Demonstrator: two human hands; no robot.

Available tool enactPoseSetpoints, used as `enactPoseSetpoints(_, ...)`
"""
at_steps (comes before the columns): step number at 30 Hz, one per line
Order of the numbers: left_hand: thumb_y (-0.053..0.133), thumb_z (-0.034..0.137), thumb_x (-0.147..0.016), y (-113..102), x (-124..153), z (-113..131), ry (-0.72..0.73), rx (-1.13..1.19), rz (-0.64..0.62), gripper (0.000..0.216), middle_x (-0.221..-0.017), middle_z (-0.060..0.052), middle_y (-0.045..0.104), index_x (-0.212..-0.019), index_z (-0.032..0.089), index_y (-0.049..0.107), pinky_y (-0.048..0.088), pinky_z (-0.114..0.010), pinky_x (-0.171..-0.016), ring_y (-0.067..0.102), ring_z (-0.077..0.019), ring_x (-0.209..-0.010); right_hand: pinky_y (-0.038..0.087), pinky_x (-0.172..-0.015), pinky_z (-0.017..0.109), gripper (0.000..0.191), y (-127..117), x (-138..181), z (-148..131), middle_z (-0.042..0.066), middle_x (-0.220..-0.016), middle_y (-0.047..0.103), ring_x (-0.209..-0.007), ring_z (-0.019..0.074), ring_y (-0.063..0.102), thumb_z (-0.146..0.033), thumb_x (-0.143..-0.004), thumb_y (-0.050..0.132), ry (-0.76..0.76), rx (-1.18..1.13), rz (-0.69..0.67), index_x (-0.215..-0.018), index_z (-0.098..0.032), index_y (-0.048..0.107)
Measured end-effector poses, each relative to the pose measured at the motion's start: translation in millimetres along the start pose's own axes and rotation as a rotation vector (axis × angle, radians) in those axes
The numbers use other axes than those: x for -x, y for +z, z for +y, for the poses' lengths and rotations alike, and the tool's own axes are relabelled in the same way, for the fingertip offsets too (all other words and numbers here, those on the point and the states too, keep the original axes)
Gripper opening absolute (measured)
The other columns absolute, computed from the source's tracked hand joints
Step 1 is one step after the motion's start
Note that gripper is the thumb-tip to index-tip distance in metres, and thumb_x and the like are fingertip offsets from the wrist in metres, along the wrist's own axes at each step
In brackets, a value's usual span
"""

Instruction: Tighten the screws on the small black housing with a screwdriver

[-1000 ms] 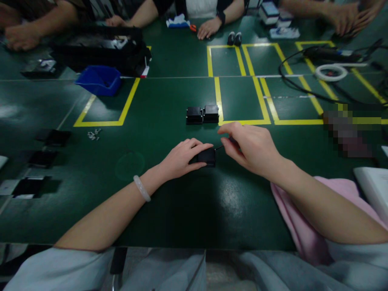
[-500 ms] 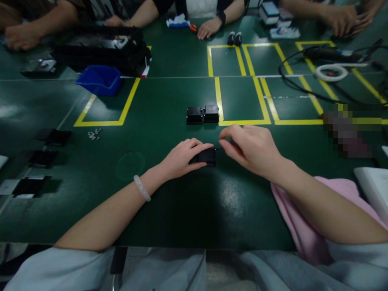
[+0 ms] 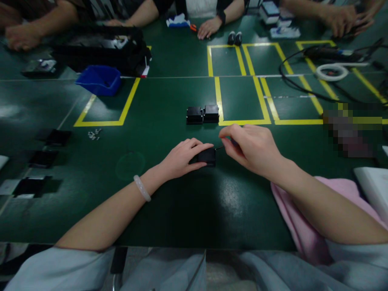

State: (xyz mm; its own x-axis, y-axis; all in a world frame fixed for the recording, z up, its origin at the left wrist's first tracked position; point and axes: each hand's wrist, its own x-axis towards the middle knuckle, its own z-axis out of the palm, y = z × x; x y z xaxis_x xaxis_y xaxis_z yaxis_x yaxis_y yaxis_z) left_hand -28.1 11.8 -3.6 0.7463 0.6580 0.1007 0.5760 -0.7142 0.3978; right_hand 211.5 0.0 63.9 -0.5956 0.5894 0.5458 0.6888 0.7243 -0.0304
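Observation:
My left hand [image 3: 182, 157] lies curled over a small black box [image 3: 207, 156] on the green table, pressing it down. My right hand [image 3: 251, 149] is pinched on a thin dark tool whose tip touches the box's right top edge; most of the tool is hidden in the fingers. Two more small black boxes [image 3: 202, 114] stand side by side a little farther away, beside a yellow tape line.
A blue bin [image 3: 98, 80] and a black tray [image 3: 100, 48] are at the far left. Small screws [image 3: 93, 134] and dark flat parts [image 3: 42, 158] lie at left. Cables and a white ring [image 3: 332, 72] sit far right. Other people's hands [image 3: 209, 28] rest along the far edge. A pink cloth [image 3: 300, 226] lies under my right arm.
My right hand has shifted slightly towards the box with the tool. My left hand has stayed on the box.

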Motion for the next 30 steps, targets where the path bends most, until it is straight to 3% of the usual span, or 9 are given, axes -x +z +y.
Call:
enactPoseSetpoints(4,0.057,0.038,-0.096,-0.7,-0.2,0.6,-0.001,-0.003,0.004,0.053,-0.123,-0.011,0.055,-0.143,0.022,0.041,0.045,-0.039,-0.091,0.052,-0.0252,-0.109,0.039,-0.06,0.025,0.015,-0.8,-0.3,-0.6,-0.001,-0.069,0.065,-0.06,0.0128,0.06,-0.019,-0.092,0.048,0.03,-0.019,-0.023,-0.103,-0.015,0.059)
enactPoseSetpoints(10,0.057,0.038,-0.096,-0.6,0.3,-0.3,-0.011,-0.003,-0.005,0.054,-0.125,-0.011,0.054,-0.145,0.023,0.04,0.045,-0.04,-0.092,0.052,-0.0252,-0.109,0.036,-0.059,0.026,0.019,-2.7,-1.2,-0.1,-0.002,-0.062,0.061,-0.056,0.0137,0.058,-0.029,-0.096,0.045,0.024,0.001,-0.062,-0.091,-0.017,0.058)
enactPoseSetpoints(15,0.057,0.038,-0.096,-1.0,0.4,0.9,-0.017,0.002,-0.008,0.053,-0.124,-0.011,0.055,-0.144,0.023,0.041,0.045,-0.039,-0.091,0.053,-0.0252,-0.108,0.038,-0.061,0.025,0.016,-2.4,-1.6,0.8,-0.001,-0.072,0.065,-0.061,0.0126,0.059,-0.022,-0.094,0.046,0.042,-0.073,-0.079,-0.103,-0.017,0.057)
enactPoseSetpoints(21,0.057,0.038,-0.096,-0.1,0.7,0.1,-0.013,0.001,-0.006,0.054,-0.125,-0.011,0.055,-0.145,0.024,0.04,0.044,-0.04,-0.093,0.052,-0.0254,-0.109,0.038,-0.061,0.026,0.023,-4.4,-1.7,0.6,0.001,-0.068,0.066,-0.059,0.0139,0.059,-0.031,-0.098,0.043,0.016,-0.03,-0.101,-0.089,-0.017,0.058)
enactPoseSetpoints(30,0.057,0.037,-0.096,-0.9,0.3,0.5,-0.009,0.002,-0.002,0.054,-0.125,-0.011,0.054,-0.145,0.023,0.04,0.045,-0.039,-0.092,0.052,-0.0254,-0.109,0.038,-0.062,0.026,0.016,-3.7,-1.2,1.5,0.001,-0.073,0.067,-0.064,0.0136,0.061,-0.024,-0.096,0.044,-0.006,-0.031,-0.087,-0.092,-0.017,0.058)
